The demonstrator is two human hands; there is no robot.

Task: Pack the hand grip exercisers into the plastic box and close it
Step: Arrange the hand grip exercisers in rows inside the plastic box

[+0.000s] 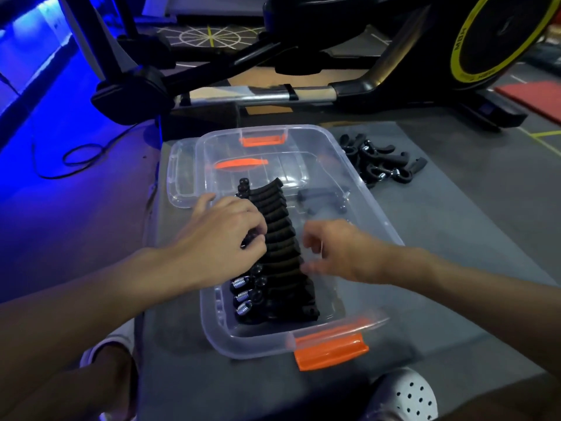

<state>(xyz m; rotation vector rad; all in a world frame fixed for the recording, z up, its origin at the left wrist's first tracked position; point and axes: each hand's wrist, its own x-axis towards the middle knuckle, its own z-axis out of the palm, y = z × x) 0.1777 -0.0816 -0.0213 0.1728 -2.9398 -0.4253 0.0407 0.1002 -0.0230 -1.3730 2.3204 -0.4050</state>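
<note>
**Hands at a clear plastic box partly filled with grip exercisers**

Blue light washes the floor at far left, where a thin black cable (pixel 82 156) lies in a loose loop. Next comes a clear lid (pixel 179 177) with rounded corners, lying flat and partly tucked beneath the left edge of the box (pixel 249 341). The box is a rectangular tub of transparent, glossy plastic on a grey matt mat (pixel 455 238). It has an orange latch at the far end (pixel 262 140) and another at the near end (pixel 331 350).

The left hand (pixel 224 232) reaches in from the left, its fingers curled round one exerciser in the row of exercisers (pixel 279 226). It covers the middle of that row. The row runs the length of the box along its left side. Black ribbed foam handles lie packed side by side, and coiled steel springs (pixel 241 294) gleam at the near end.

The right hand (pixel 343 253) is just right of the row, inside the box. It is blurred, the fingers loosely bent, and nothing shows in them. A dim grey shape (pixel 321 199) beyond it, seen through the plastic, is hard to make out.

Loose exercisers (pixel 382 162) lie in a tangled heap on the mat, just outside the far right corner of the box.

A black exercise machine with a yellow-ringed wheel (pixel 498 34) is cut off by the top edge. A white perforated shoe (pixel 409 396) is cut off at the bottom.
</note>
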